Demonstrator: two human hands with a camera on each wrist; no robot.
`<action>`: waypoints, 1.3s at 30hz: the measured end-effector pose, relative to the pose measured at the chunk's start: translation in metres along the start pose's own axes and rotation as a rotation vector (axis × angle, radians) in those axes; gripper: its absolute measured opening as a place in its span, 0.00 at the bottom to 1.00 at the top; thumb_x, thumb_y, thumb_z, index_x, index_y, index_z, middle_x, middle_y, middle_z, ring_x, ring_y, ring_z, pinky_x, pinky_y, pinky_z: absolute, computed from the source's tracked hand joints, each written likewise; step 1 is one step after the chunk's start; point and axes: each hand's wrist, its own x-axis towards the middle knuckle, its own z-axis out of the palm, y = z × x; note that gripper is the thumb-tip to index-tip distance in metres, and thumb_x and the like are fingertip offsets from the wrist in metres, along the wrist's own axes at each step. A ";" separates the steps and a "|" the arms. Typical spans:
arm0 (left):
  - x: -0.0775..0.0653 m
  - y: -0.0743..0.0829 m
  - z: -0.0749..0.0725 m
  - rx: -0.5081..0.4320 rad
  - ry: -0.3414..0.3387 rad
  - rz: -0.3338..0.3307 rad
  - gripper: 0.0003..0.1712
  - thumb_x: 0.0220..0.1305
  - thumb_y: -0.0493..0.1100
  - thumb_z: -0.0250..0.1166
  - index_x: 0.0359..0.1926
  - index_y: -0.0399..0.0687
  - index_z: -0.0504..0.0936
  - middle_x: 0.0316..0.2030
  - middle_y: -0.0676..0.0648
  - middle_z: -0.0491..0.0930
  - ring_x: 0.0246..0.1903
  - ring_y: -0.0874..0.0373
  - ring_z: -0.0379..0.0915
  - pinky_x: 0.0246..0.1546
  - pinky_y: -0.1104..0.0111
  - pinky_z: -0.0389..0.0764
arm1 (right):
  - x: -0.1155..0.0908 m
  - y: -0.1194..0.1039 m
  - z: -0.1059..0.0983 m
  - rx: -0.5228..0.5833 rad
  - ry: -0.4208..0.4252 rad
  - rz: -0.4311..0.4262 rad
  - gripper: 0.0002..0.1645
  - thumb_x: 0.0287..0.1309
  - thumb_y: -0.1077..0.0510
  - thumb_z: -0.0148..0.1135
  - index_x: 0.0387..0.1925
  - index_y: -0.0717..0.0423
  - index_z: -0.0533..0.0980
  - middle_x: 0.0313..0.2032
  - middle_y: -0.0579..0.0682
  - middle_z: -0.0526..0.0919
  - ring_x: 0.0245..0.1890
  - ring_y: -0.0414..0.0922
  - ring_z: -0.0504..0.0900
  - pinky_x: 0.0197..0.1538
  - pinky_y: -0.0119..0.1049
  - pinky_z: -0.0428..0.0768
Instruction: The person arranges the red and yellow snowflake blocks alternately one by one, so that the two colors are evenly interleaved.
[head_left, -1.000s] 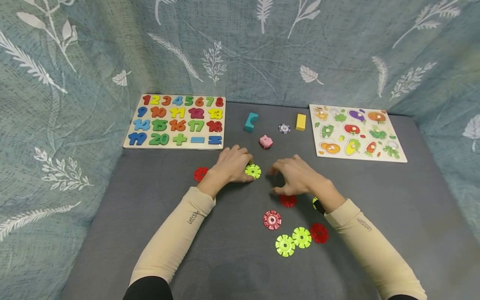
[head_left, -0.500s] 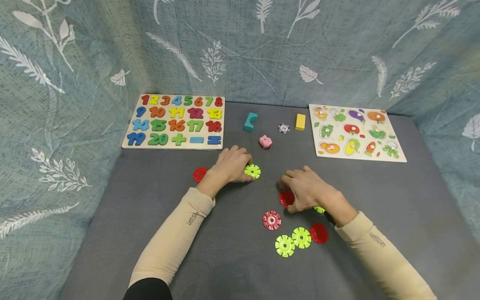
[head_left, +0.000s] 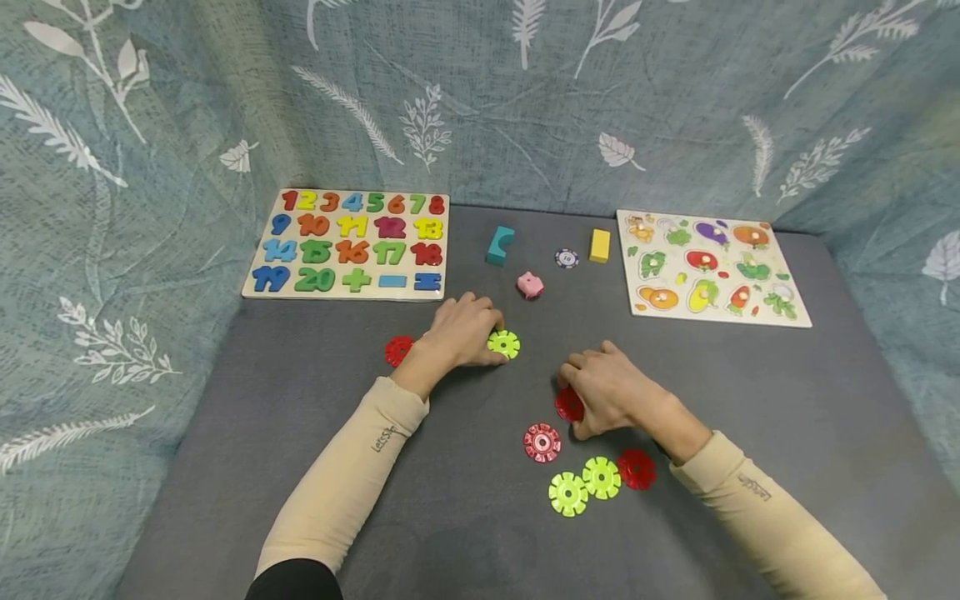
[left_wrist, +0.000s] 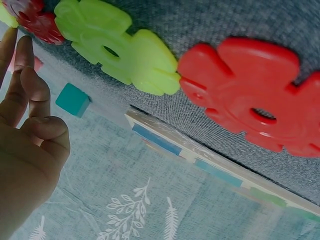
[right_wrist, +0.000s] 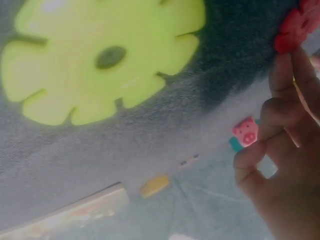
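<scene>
My left hand [head_left: 461, 332] holds a yellow-green notched plastic disc [head_left: 503, 344] between thumb and fingers. Behind that disc, the left wrist view shows a row of a dark red disc [left_wrist: 37, 20], a yellow-green disc [left_wrist: 102, 37] and a bright red disc [left_wrist: 260, 100]; whether they interlock I cannot tell. In the head view this hand mostly covers the row. To the right, my right hand [head_left: 611, 390] grips a red notched disc [head_left: 569, 405] at its edge, close to the table. Below the right wrist lies another yellow-green disc [right_wrist: 102, 60], hidden in the head view.
Nearer the body lie a pinkish-red disc [head_left: 542, 442], two yellow-green discs [head_left: 585, 486] and a red disc [head_left: 636, 469]. Farther back are a number puzzle [head_left: 345, 292], a vegetable puzzle [head_left: 720, 317], a pink pig [head_left: 530, 285], a teal block [head_left: 500, 246], a yellow block [head_left: 599, 246] and a chip [head_left: 567, 258].
My right hand has come back and rightward from beside the left hand, then closed on the red disc, which has shifted slightly. The left hand has stayed put with its disc.
</scene>
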 end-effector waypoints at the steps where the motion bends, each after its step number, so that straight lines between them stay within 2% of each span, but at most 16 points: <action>1: 0.000 0.000 0.000 -0.002 -0.001 0.000 0.31 0.54 0.63 0.68 0.54 0.51 0.81 0.51 0.48 0.78 0.49 0.51 0.68 0.50 0.57 0.72 | 0.000 0.000 0.001 0.000 0.007 -0.003 0.32 0.22 0.38 0.74 0.35 0.48 0.78 0.30 0.42 0.78 0.30 0.42 0.76 0.35 0.40 0.64; 13: 0.001 0.000 -0.001 -0.015 -0.004 0.004 0.31 0.54 0.63 0.69 0.54 0.51 0.81 0.52 0.48 0.77 0.49 0.51 0.68 0.51 0.56 0.71 | -0.004 0.007 0.007 -0.016 0.090 -0.073 0.30 0.25 0.38 0.72 0.33 0.49 0.79 0.28 0.41 0.77 0.28 0.39 0.75 0.36 0.40 0.68; 27: 0.001 -0.001 -0.001 -0.011 -0.008 -0.006 0.31 0.53 0.63 0.69 0.54 0.52 0.81 0.51 0.48 0.77 0.49 0.51 0.67 0.51 0.56 0.71 | -0.004 0.012 0.006 0.009 0.103 -0.059 0.31 0.29 0.39 0.71 0.38 0.50 0.80 0.31 0.43 0.80 0.28 0.39 0.76 0.37 0.41 0.70; 33: 0.001 0.000 0.001 -0.003 -0.009 -0.001 0.31 0.53 0.63 0.69 0.54 0.52 0.81 0.51 0.47 0.77 0.49 0.51 0.67 0.51 0.56 0.72 | -0.002 0.011 0.005 -0.022 0.129 -0.064 0.30 0.29 0.39 0.71 0.36 0.51 0.80 0.27 0.41 0.78 0.22 0.37 0.71 0.35 0.40 0.69; 39: 0.001 0.001 0.000 -0.001 -0.010 -0.004 0.31 0.53 0.63 0.69 0.54 0.52 0.81 0.52 0.48 0.77 0.50 0.50 0.67 0.51 0.56 0.72 | 0.007 0.010 0.000 -0.022 0.094 -0.053 0.30 0.30 0.38 0.71 0.36 0.52 0.79 0.26 0.41 0.76 0.21 0.36 0.68 0.35 0.39 0.69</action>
